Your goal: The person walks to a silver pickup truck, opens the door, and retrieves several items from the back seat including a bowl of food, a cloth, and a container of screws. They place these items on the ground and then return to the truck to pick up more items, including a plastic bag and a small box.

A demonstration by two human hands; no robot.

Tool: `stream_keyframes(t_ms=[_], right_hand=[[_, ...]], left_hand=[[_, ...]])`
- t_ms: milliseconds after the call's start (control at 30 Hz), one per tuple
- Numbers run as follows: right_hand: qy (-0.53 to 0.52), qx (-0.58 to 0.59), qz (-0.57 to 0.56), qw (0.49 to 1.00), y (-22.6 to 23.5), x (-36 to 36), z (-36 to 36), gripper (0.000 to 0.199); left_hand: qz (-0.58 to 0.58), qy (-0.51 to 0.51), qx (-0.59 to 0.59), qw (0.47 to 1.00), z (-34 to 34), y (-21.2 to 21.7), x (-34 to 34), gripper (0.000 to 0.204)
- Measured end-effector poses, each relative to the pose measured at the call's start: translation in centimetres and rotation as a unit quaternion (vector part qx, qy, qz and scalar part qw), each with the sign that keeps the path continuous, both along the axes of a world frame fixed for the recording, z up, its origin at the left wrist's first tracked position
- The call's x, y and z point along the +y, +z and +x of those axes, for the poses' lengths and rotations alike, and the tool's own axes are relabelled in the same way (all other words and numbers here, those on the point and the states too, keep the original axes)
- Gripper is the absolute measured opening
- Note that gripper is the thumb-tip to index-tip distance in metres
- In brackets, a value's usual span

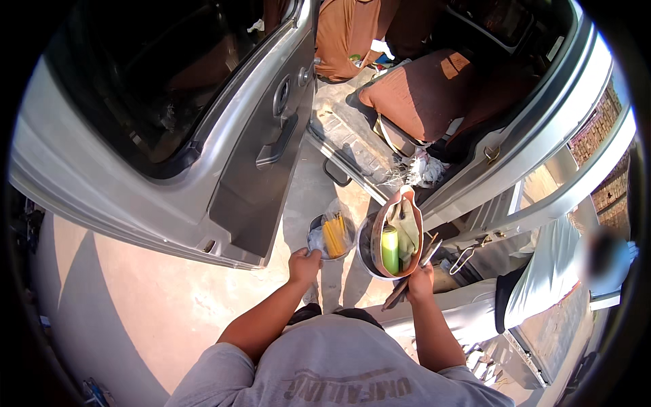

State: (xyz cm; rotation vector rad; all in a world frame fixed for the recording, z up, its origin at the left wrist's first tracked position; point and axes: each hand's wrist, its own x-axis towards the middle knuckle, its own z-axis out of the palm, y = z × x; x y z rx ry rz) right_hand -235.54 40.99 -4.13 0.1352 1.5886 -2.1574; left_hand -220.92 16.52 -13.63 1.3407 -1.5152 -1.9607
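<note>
round container (314, 224) held in front of the body, above the floor (135, 298), just off the lower corner of the open van door (256, 210). inside: yellow sticks (333, 235) plus clear plastic. left hand (305, 264) closed on its near-left rim, fingers curled.

just right of that: brown-edged pouch (417, 224), open top, green cylinder (390, 251) upright in it beside pale folds. white-rimmed bowl (367, 260) shows under the pouch; can't tell if the pouch sits inside it. right hand (420, 281) closed on long dark tools (394, 296) poking out both sides of it; can't tell if it also has the bowl.

further out: pale scraps (427, 168) by the van sill, brown seat (424, 91) inside, person in white (542, 271) at right, partly behind the van's edge.
</note>
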Motion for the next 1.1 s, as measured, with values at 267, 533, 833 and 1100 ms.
stream_keyframes(t_ms=[267, 533, 833, 1100], right_hand=[[0.174, 0.033, 0.060, 0.982, -3.5, 10.0, 9.4, 0.053], [0.379, 0.058, 0.124, 0.915, -1.3, 7.4, 22.5, 0.043], [0.548, 0.116, 0.162, 0.812, -1.9, -11.3, 43.1, 0.042], [0.573, 0.051, 0.093, 0.813, 2.1, -27.5, 65.2, 0.041]], left_hand=[[-0.005, -0.050, -0.136, 0.989, 23.2, 2.6, 9.2, 0.035], [0.028, 0.088, -0.191, 0.977, 45.1, 5.0, 14.2, 0.038], [-0.012, 0.273, -0.232, 0.934, 70.9, 6.7, 14.6, 0.043], [0.009, 0.458, -0.222, 0.861, 88.6, 7.1, 11.8, 0.042]])
